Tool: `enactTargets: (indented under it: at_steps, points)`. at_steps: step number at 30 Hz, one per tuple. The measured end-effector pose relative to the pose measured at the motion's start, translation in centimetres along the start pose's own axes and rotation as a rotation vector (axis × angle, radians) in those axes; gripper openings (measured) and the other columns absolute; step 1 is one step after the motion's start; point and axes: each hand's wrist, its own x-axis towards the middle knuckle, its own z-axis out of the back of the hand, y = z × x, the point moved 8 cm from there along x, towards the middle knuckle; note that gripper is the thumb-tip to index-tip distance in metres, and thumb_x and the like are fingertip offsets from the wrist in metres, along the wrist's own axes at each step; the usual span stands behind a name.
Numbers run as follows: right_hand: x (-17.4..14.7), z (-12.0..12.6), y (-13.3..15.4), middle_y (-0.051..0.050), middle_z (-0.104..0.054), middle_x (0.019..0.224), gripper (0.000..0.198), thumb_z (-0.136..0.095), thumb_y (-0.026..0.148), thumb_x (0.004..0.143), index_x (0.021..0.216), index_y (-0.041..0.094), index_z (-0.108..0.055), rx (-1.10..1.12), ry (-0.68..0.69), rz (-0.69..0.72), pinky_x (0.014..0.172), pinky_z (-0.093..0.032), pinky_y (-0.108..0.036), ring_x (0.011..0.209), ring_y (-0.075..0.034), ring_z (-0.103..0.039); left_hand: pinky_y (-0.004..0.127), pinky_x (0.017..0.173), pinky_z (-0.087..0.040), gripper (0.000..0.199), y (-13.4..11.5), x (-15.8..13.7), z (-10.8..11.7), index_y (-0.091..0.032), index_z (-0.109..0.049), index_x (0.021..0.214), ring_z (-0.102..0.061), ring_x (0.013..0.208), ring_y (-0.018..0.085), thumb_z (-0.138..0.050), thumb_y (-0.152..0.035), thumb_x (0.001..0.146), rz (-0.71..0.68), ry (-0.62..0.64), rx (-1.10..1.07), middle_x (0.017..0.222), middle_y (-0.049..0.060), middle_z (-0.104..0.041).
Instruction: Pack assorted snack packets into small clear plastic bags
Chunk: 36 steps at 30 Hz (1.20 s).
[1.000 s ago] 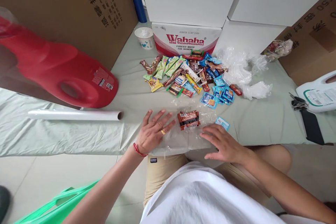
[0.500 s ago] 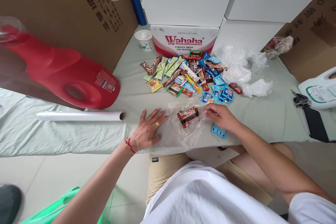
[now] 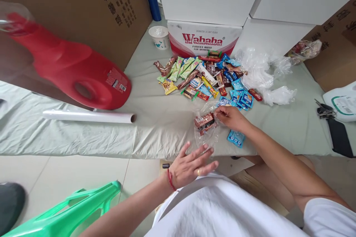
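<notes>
A brown-wrapped snack lies in or on a clear plastic bag near the table's front edge; its wrapper shows through the film. My right hand pinches the bag's film at the upper right of the snack. My left hand has its fingers spread and holds nothing, at the front edge just below the bag. Whether its fingertips touch the film I cannot tell. Beside my right wrist lies a blue snack packet. Several more blue packets sit just beyond that hand.
A pile of wrapped snacks spreads before a Wahaha carton. Crumpled clear bags lie to its right. A red jug, a white roll and a paper cup stand or lie leftward. Keys and a phone are at right.
My left hand has lifted off the table and swung right and toward my body. The bag's film has shifted under my right hand's pinch. The whole view has tilted slightly.
</notes>
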Motion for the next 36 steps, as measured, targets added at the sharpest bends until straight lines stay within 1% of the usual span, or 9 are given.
enactTargets:
  at_steps: [4,8,14,17,20,26,29,32,36]
  points:
    - [0.0,0.2,-0.1,0.002,-0.056,0.064,0.026,-0.053,0.039,0.09,0.082,0.019,-0.067,-0.025,-0.002,0.011,0.058,-0.033,-0.026,0.061,-0.014,-0.047,0.062,0.127,0.015,0.059,2.6,3.3,-0.7,-0.039,-0.046,0.155,-0.042,0.152,0.029,-0.063,-0.045,0.098,0.166,0.067,0.034,0.152,0.007,-0.059]
    - [0.1,0.9,-1.0,0.001,-0.058,0.067,0.026,-0.055,0.041,0.086,0.081,0.019,-0.067,0.004,-0.021,0.012,0.06,-0.035,-0.026,0.063,-0.015,-0.049,0.069,0.124,0.015,0.068,5.1,3.1,0.3,-0.035,-0.044,0.157,-0.043,0.151,0.036,-0.063,-0.055,0.095,0.219,0.101,0.026,0.148,0.011,-0.063]
    - [0.7,0.6,-2.7,0.001,-0.06,0.068,0.028,-0.061,0.045,0.081,0.081,0.019,-0.069,0.116,0.015,-0.028,0.059,-0.034,-0.026,0.063,-0.014,-0.048,0.071,0.123,0.014,0.06,7.9,2.1,2.9,-0.037,-0.052,0.151,-0.049,0.147,0.034,-0.058,-0.024,0.093,0.264,0.115,0.004,0.123,0.006,-0.077]
    - [1.1,0.2,-3.0,0.001,-0.062,0.069,0.03,-0.063,0.047,0.079,0.081,0.019,-0.069,0.159,0.051,-0.041,0.06,-0.036,-0.026,0.064,-0.014,-0.048,0.073,0.123,0.012,0.042,9.8,2.1,3.1,-0.038,-0.068,0.133,-0.056,0.14,0.032,-0.055,-0.024,0.096,0.377,0.117,-0.02,0.106,0.003,-0.08]
    - [1.5,0.1,-3.1,0.001,-0.064,0.071,0.032,-0.065,0.05,0.078,0.081,0.018,-0.069,0.219,0.1,-0.055,0.063,-0.038,-0.027,0.064,-0.014,-0.05,0.074,0.124,0.001,0.028,11.9,1.6,2.6,-0.03,-0.077,0.105,-0.061,0.134,0.03,-0.049,-0.029,0.101,0.562,0.102,-0.122,0.098,0.003,-0.08]
    - [2.3,0.6,-4.1,0.0,-0.065,0.071,0.041,-0.069,0.059,0.075,0.082,0.018,-0.067,0.327,0.146,-0.104,0.065,-0.04,-0.028,0.066,-0.015,-0.054,0.077,0.12,-0.021,0.045,14.4,0.6,1.5,-0.023,-0.065,0.07,-0.044,0.15,0.031,-0.036,-0.029,0.105,0.756,0.027,-0.164,0.131,0.003,-0.075]
    - [2.5,1.3,-4.8,0.001,-0.061,0.067,0.035,-0.064,0.054,0.081,0.081,0.018,-0.067,0.106,0.119,-0.139,0.06,-0.036,-0.027,0.061,-0.014,-0.051,0.076,0.117,-0.029,0.044,15.1,0.4,1.4,-0.022,-0.057,0.062,-0.045,0.148,0.034,-0.046,-0.035,0.102,0.831,-0.045,-0.078,0.131,0.002,-0.075]
    - [2.8,2.9,-3.8,-0.006,-0.067,0.076,0.023,-0.061,0.038,0.088,0.084,0.019,-0.071,-0.344,0.014,-0.131,0.063,-0.037,-0.029,0.07,-0.019,-0.055,0.073,0.116,-0.034,0.037,15.8,0.4,1.4,-0.022,-0.053,0.061,-0.049,0.143,0.037,-0.058,-0.037,0.095,0.931,-0.152,-0.032,0.132,0.005,-0.074]
    - [4.3,3.4,0.8,-0.016,-0.07,0.114,0.034,-0.063,0.033,0.092,0.12,0.016,-0.072,-0.619,-0.109,0.107,0.091,-0.045,-0.039,0.107,-0.031,-0.057,0.07,0.119,-0.03,0.011,16.3,0.0,1.5,-0.022,-0.06,0.09,-0.052,0.14,0.038,-0.063,-0.029,0.083,1.08,-0.292,-0.081,0.131,0.014,-0.07]
